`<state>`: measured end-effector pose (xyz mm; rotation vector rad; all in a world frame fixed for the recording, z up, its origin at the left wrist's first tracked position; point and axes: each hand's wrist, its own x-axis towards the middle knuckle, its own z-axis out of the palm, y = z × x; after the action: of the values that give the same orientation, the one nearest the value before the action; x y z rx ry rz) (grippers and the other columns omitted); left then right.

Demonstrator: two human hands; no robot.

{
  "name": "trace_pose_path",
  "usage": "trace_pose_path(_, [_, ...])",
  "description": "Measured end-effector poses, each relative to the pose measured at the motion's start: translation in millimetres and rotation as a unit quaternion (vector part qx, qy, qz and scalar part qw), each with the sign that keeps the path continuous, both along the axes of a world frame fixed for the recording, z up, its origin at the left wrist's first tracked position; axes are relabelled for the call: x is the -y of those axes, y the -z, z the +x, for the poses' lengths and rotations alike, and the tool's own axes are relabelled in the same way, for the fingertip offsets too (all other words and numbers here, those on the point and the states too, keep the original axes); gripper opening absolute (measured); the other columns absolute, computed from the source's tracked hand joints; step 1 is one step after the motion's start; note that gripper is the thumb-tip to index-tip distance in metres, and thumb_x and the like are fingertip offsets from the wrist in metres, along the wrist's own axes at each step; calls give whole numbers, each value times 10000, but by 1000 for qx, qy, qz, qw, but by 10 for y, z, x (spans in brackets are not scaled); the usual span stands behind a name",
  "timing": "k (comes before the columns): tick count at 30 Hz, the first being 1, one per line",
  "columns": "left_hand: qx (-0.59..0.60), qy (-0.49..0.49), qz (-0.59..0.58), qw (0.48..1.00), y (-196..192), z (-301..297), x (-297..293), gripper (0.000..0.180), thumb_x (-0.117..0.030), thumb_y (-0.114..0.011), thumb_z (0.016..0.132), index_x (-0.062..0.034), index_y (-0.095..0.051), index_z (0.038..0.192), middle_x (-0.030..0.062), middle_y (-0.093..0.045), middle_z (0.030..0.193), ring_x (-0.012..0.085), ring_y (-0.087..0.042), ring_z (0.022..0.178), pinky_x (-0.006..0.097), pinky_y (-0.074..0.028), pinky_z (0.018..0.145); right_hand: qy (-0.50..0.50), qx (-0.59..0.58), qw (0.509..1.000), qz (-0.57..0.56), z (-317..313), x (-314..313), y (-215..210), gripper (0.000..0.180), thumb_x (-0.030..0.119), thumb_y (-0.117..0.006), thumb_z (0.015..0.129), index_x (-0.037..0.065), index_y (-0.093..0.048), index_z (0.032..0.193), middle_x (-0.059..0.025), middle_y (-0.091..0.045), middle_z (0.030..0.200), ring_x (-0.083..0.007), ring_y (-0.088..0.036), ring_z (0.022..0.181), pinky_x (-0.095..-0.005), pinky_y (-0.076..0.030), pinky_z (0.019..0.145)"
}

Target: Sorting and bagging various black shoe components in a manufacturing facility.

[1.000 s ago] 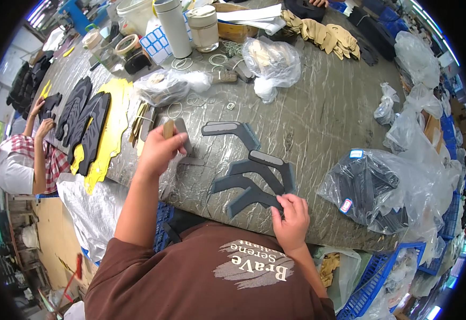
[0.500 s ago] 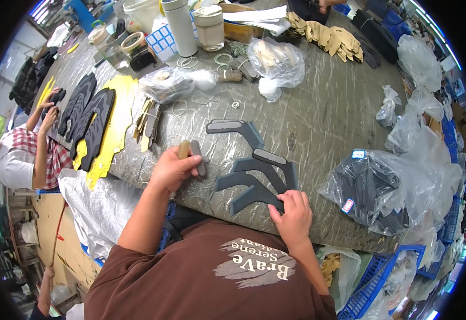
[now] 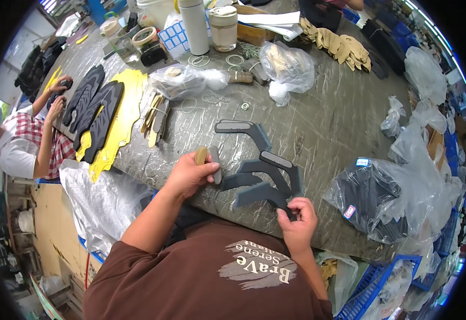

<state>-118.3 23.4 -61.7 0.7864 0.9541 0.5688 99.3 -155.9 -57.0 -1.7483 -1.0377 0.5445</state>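
Observation:
My left hand (image 3: 192,175) is closed around a small stack of rounded strips; a tan strip (image 3: 201,155) and a grey strip (image 3: 215,161) stick up past the fingers. Between thumb and fingers, my right hand (image 3: 300,221) pinches the near end of a dark angled fabric piece (image 3: 256,195). Just beyond it, more dark angled pieces (image 3: 239,181) overlap on the table. One of these carries a grey oval strip (image 3: 276,159) on its end. Farther off, a separate angled piece (image 3: 259,140) has another grey strip (image 3: 235,126) lying along its end.
Left of me are a yellow sheet (image 3: 131,101) with dark glove-shaped pieces (image 3: 105,114) and a tied strip bundle (image 3: 155,118). A co-worker (image 3: 27,138) handles dark pieces there. Plastic bags (image 3: 371,197) lie at right; a bottle (image 3: 194,26) and jar (image 3: 223,32) stand behind.
My right hand has raised the near end of the closest dark piece a little and tilted it. The whole view has shifted slightly. My left hand still grips its strips.

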Motion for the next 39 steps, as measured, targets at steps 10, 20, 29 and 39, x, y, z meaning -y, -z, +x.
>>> trace_pose_path(10, [-60, -11, 36, 997, 37, -118, 15, 183, -34, -685, 763, -62, -519, 835, 15, -560, 673, 83, -548, 536, 183, -347, 415, -80, 270, 957, -74, -69, -108, -50, 362, 169, -772, 614, 51, -608, 914, -66, -542, 891, -261, -546, 842, -365, -456, 694])
trace_pose_path(20, [39, 27, -95, 994, -83, 6, 224, 199, -2, -676, 763, -47, -505, 854, 44, -567, 710, 94, -542, 526, 175, -344, 394, -88, 233, 968, -41, -73, -173, -45, 258, 105, -728, 661, 43, -640, 895, -66, -547, 870, -268, -545, 837, -358, -460, 680])
trace_pose_path(29, [69, -24, -178, 981, -168, 401, 523, 222, -2, -674, 776, -55, -476, 863, 31, -548, 694, 92, -541, 529, 171, -322, 372, -187, -329, 922, -81, -269, -343, -23, 179, 66, -657, 810, -17, -586, 952, -14, -606, 804, -49, -530, 659, -183, -441, 605])
trace_pose_path(39, [107, -24, -174, 979, -99, 360, 457, 145, -69, -663, 803, -10, -562, 889, 56, -568, 730, 92, -521, 552, 174, -302, 384, -125, -599, 781, -127, -137, -297, 45, 89, 17, -644, 794, 5, -578, 853, -26, -590, 704, -53, -510, 572, -171, -360, 482])
